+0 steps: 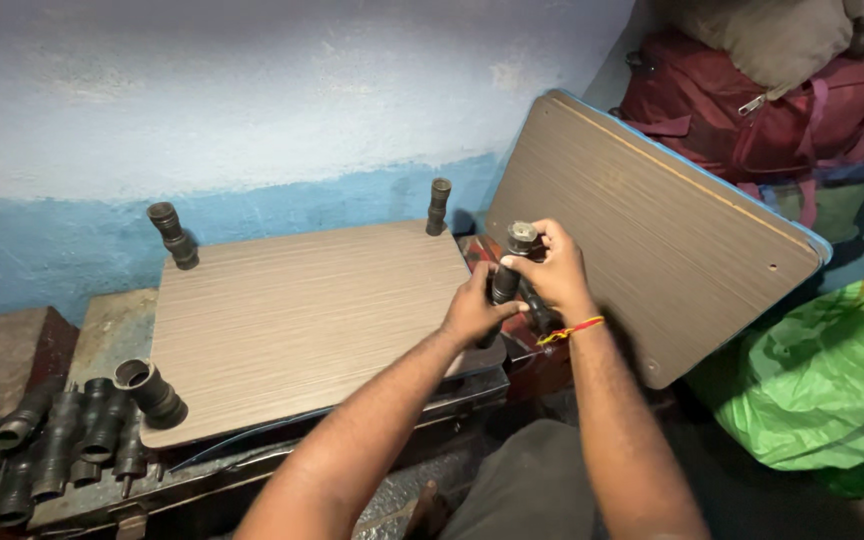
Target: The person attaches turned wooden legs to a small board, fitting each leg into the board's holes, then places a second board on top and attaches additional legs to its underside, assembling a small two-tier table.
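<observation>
- both hands meet at the near right corner of the flat wood-grain board (312, 310), where a black tubular leg (508, 275) stands upright.
- the left hand (474, 310) has its grip closed around the lower part of that leg, down by the board.
- the right hand (552, 270) has its grip closed over the upper part, fingers curled just under the leg's metal-looking top end.
- the board lies face down on a low, worn surface (102, 330) against a blue and white wall (252, 100).
- judging by how things lie: a far left leg (173, 235), a far right leg (438, 205) and a near left leg (150, 392) already stand at the other three corners, so the held leg looks like the last for this board; whether it is fully seated i cannot tell.
- a second board (652, 240) leans tilted at the right with no legs showing, so it appears still undone.
- a row of spare black legs (52, 445) lies at the surface's near left corner.
- a maroon bag (752, 110) sits behind the leaning board, a green plastic bag (822, 380) beside it on the right.
</observation>
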